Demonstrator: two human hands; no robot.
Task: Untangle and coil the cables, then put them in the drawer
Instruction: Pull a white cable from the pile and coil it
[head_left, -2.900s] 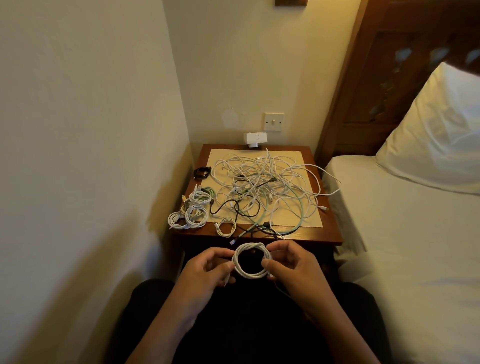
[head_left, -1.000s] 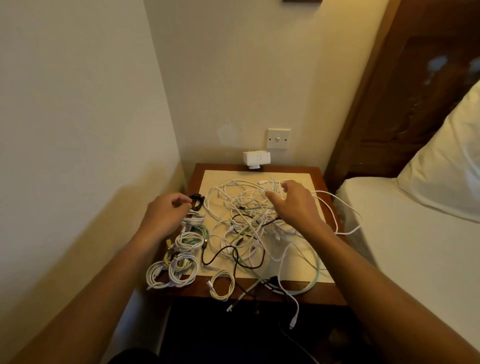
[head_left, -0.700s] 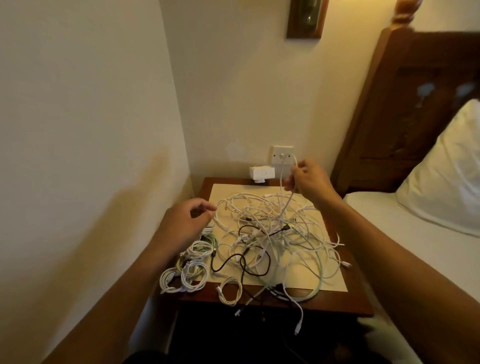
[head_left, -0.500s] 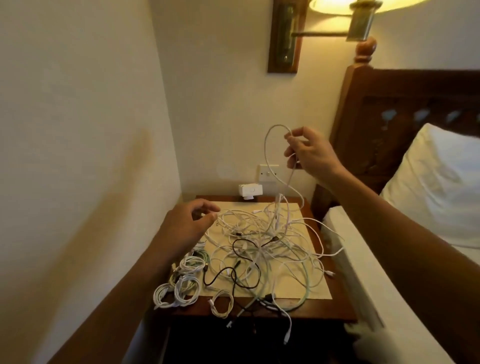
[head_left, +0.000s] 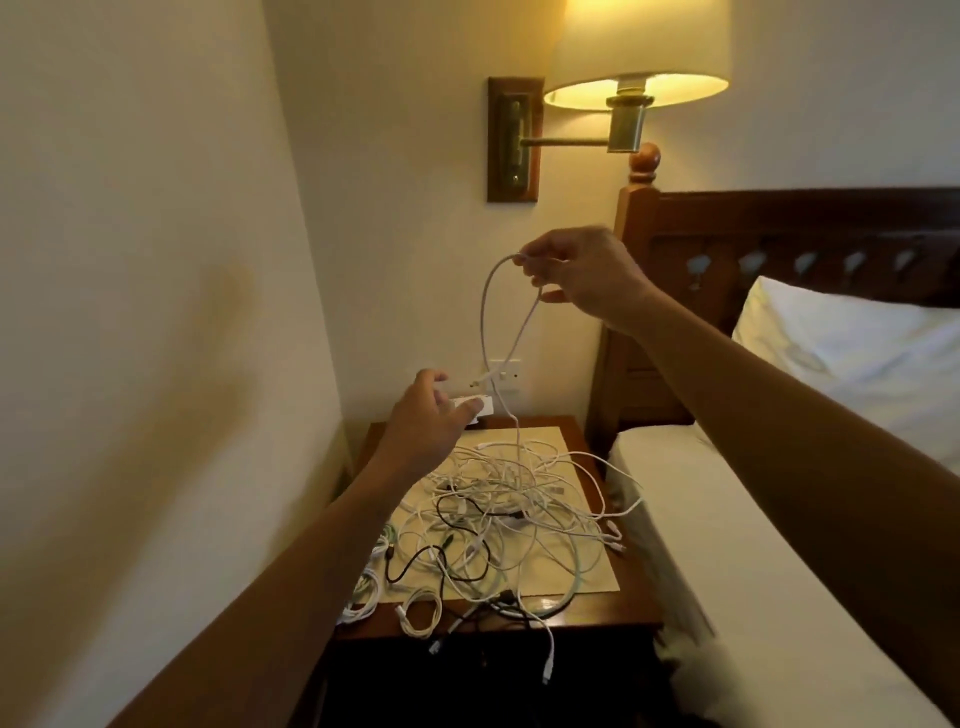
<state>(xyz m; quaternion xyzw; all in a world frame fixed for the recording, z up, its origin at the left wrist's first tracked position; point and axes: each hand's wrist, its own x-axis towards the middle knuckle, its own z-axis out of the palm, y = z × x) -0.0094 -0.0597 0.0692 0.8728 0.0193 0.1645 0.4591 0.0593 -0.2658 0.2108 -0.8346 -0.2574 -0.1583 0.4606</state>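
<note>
Over on the left edge of the bench, a few coiled cables sit finished. Left hand reaches half-open, empty; the tangled pile is mostly untouched. Right hand pinches a white cable pulled up high — drawer step not started.

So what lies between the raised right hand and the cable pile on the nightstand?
In the head view, only the thin white cable hanging from the right hand to the tangled cable pile.

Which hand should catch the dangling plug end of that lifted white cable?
Left. The left hand is open right beside the hanging plug, while the right hand already pinches the white cable overhead.
</note>
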